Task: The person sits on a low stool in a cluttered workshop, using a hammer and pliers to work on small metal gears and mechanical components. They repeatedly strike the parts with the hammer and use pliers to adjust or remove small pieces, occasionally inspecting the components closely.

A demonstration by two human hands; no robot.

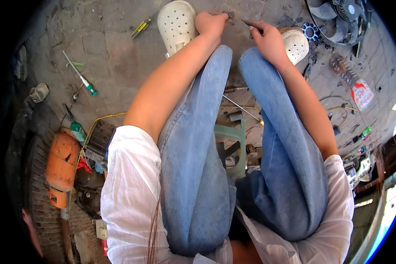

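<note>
I sit on a green plastic stool (233, 145) in blue jeans, white perforated clogs on both feet. My left hand (211, 22) reaches past my left knee to the paved ground and pinches a small dark part (230, 15) beside the left clog (177, 24). My right hand (268, 39) is closed around a thin dark tool (249, 24) whose tip points at that part, just in front of the right clog (295, 44). What the small part is cannot be made out.
On the paving lie a green-handled screwdriver (80, 74), yellow pliers (141, 27), a long screwdriver (242, 109) between my legs, a plastic bottle (350, 79), a black fan (339, 20) and a small gear (311, 31). An orange power tool (62, 165) and a wire basket (99, 138) sit at the left.
</note>
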